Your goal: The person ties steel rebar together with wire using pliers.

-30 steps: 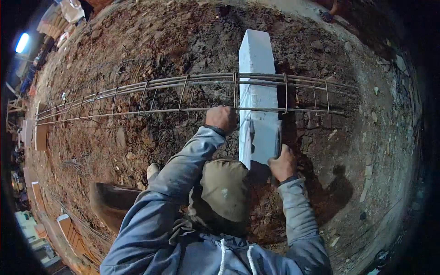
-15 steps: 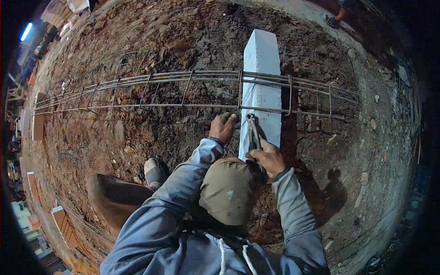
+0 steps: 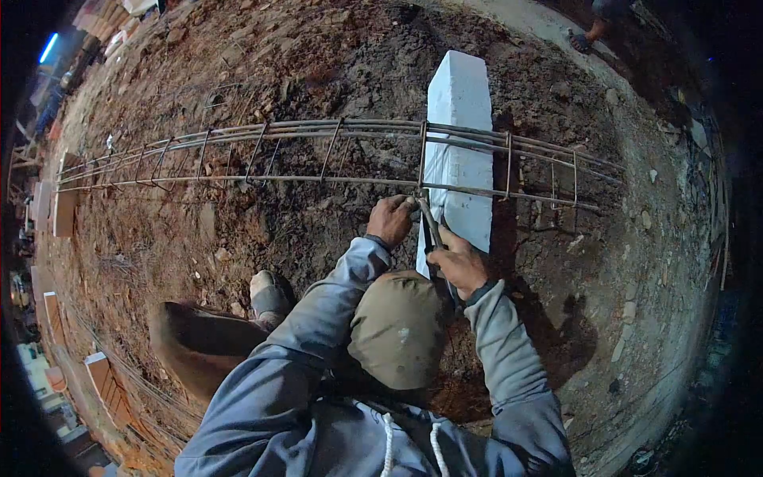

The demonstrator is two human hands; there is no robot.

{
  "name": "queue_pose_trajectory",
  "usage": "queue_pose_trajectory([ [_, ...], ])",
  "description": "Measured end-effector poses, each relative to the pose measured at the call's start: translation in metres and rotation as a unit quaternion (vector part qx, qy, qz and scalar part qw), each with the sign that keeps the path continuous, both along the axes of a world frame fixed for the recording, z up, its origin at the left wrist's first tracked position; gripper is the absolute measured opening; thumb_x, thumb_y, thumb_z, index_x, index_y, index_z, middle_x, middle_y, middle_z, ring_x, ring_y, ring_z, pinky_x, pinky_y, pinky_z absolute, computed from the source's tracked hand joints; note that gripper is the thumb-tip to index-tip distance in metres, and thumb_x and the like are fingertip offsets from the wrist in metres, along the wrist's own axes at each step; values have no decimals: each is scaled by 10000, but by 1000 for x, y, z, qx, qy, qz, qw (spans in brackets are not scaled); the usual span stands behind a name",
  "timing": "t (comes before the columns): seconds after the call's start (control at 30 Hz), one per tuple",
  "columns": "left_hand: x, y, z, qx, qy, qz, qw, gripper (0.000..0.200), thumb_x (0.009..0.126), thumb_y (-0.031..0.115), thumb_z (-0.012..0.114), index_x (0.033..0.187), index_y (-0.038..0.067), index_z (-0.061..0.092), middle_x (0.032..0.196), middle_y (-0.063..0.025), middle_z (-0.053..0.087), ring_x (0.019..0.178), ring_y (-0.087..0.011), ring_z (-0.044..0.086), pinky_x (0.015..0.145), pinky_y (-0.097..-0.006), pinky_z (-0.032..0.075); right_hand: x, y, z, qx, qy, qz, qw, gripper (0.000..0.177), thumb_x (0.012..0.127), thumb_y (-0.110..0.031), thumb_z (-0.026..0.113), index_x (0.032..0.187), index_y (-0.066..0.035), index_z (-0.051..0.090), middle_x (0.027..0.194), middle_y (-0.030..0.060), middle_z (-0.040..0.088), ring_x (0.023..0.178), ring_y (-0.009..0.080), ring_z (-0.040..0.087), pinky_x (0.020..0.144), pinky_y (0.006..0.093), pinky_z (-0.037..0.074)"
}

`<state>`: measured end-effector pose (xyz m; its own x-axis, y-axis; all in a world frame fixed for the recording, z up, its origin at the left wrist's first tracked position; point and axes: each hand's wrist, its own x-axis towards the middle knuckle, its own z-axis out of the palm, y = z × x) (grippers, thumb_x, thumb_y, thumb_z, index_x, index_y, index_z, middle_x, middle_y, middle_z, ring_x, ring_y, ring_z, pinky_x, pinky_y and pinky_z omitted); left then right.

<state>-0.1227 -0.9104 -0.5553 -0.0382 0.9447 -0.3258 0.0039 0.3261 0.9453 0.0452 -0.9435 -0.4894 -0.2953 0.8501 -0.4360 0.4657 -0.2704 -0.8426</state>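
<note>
My right hand [image 3: 461, 264] is closed around the handles of a pair of pincers [image 3: 431, 219]. The pincers' jaws are up at the lower bar of a rebar cage [image 3: 302, 180], by the bottom corner of a square stirrup [image 3: 422, 155]. Just left of the jaws, my left hand [image 3: 391, 220] has its fingers pinched together near that same corner. Whatever lies between those fingertips is too small to make out. Beneath the cage, a long white block [image 3: 461, 167] lies crosswise on the ground and holds the bars up.
A brick-coloured block [image 3: 65, 211] supports the cage's far left end. More blocks [image 3: 107, 385] and thin rods lie at lower left. Rough soil and stones [image 3: 318, 87] surround me. Another person's foot [image 3: 582, 40] shows at the upper right.
The pincers have moved up and left from over the white block to the stirrup corner, and their handles have come closer together. My left hand stays almost in place.
</note>
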Motion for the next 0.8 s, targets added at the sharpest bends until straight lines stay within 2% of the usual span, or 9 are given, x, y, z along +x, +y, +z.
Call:
queue_pose_trajectory([
  [0.27,-1,-4,48,-115,-129,28,985,226,862,219,522,899,13,607,708,-21,572,578,-99,484,525,-248,382,-7,-5,-22,108,62,-48,991,586,836,-451,507,1104,69,483,942,166,595,843,288,559,768,357,425],
  [0.33,-3,-7,23,-41,7,-74,996,261,862,234,509,971,17,604,858,-63,619,719,-151,562,657,-281,450,1,-1,-33,-162,97,-46,981,631,804,-576,493,941,37,547,731,91,595,666,224,572,636,318,453],
  [0.43,19,-12,16,-159,-454,-72,874,361,860,304,484,1006,-17,557,901,-104,617,837,-202,588,754,-339,482,-5,-14,-19,-312,380,-107,864,571,737,-596,555,824,-32,569,607,56,551,522,165,547,510,267,453],
  [0.53,16,-5,34,-169,-522,-189,814,352,866,291,479,1008,-23,551,899,-118,615,834,-210,592,742,-338,490,-8,-18,-20,-272,355,-83,891,588,736,-558,600,943,-11,540,759,88,582,630,186,576,584,295,473],
  [0.6,11,7,29,-206,-469,-185,839,343,872,281,475,1003,-26,549,877,-126,612,826,-220,596,742,-325,495,-15,-20,-16,-178,321,-83,927,614,746,-519,615,1037,10,503,899,131,578,781,235,577,694,325,465],
  [0.63,8,11,28,-34,-167,-280,945,350,871,285,480,993,-36,549,854,-126,613,789,-221,600,719,-322,498,-21,-22,-14,-89,290,-87,949,641,752,-488,628,1102,26,473,1001,166,566,897,275,568,779,348,451],
  [0.67,6,12,24,140,157,-341,916,358,870,289,486,982,-45,548,830,-126,615,752,-222,604,696,-319,501,-23,-27,-11,-92,297,-88,946,641,752,-488,628,1102,26,473,1001,166,566,897,275,568,779,348,451],
  [0.73,8,7,-8,225,110,-263,932,435,852,385,515,915,-44,562,719,-108,595,617,-199,576,573,-322,479,-23,-44,3,-64,-39,-35,997,735,743,-444,644,1196,75,389,1113,248,504,1067,357,474,902,382,369],
  [0.8,15,7,1,76,118,-214,967,487,827,475,521,819,-11,555,635,-76,545,544,-166,521,499,-317,419,-23,-55,7,-18,-18,-63,998,719,738,-349,628,1216,110,348,1110,302,473,1051,409,465,906,415,356],
])
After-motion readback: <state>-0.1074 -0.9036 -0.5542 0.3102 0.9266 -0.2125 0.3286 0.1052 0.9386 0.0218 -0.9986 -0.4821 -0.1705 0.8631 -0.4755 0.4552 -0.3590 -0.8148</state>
